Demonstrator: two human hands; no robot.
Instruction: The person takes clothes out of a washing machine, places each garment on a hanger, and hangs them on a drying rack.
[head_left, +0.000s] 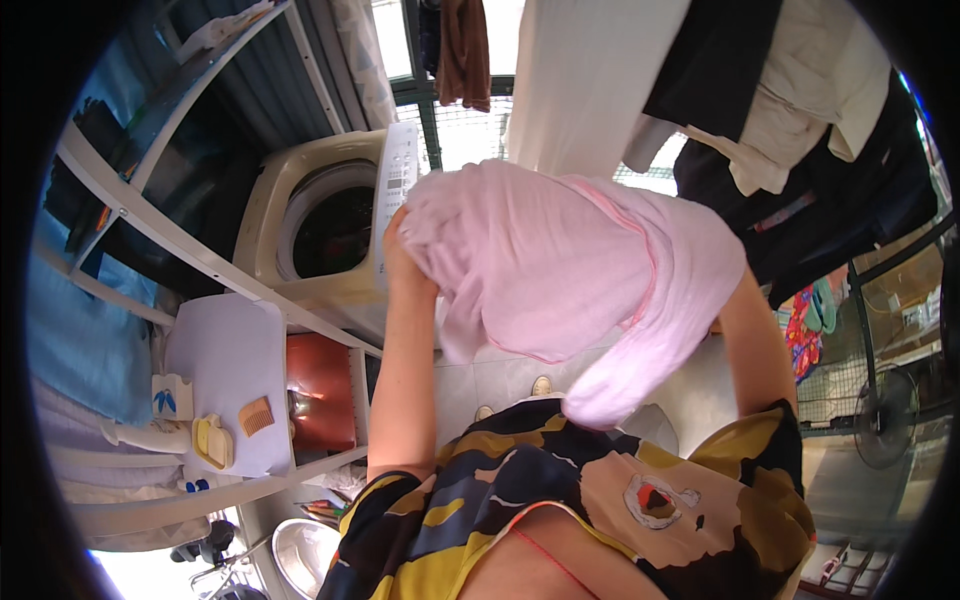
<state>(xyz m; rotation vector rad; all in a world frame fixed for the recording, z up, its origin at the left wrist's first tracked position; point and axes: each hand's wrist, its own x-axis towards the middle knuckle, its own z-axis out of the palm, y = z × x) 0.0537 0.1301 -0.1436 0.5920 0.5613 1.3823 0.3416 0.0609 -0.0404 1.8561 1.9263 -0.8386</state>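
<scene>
A pale pink garment (555, 262) with darker pink trim is spread between my arms at chest height. My left hand (405, 244) grips its gathered left end, beside the washing machine's control panel (397, 172). On the other side my right forearm (761, 341) goes behind or into the cloth, which hides my right hand. One loose part of the garment hangs down toward my patterned shirt (525, 480). Behind my left hand stands a beige top-loading washing machine (262, 202), its lid up and its dark drum opening (334, 232) showing.
To the left, a white metal rack (187, 262) holds a wooden comb (256, 417) and a yellow soap dish (213, 442). White (585, 82), black and beige clothes hang ahead and to the right. A fan (886, 416) stands at right, a metal basin (304, 555) at lower left.
</scene>
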